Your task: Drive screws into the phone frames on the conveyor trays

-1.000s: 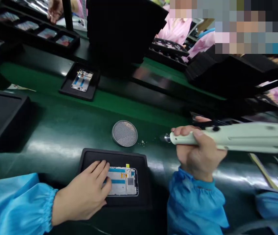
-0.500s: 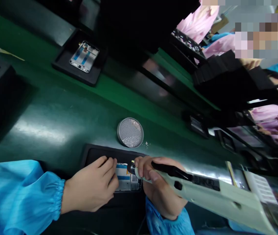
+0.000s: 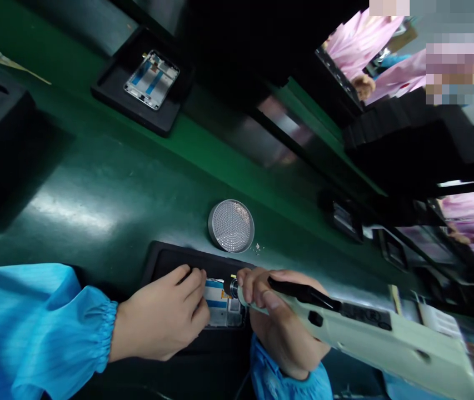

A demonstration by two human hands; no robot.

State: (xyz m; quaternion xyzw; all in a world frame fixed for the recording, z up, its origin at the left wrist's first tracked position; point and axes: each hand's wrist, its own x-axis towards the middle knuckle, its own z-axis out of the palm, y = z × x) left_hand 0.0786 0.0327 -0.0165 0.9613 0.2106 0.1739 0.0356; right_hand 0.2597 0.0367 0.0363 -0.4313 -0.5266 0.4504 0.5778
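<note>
The right hand (image 3: 278, 316) grasps a long pale-green plastic power driver (image 3: 370, 339), probably bulky and fairly heavy, best steadied near its nose. Under that nose, a black rectangular tray (image 3: 168, 259) bears a flat silver phone frame with blue strips (image 3: 220, 318), likely light, stiff and fragile, best held by its edges. The left hand (image 3: 161, 316) bends over the frame's left end; whether it grips cannot be told.

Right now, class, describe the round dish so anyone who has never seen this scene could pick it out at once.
On the green bench, find the black tray at the picture's lower middle. Just beyond its far edge sits the dish, gray, with tiny pale pieces lying beside it. Unlike the rectangular trays, it is round, its floor covered in small dots.
</note>
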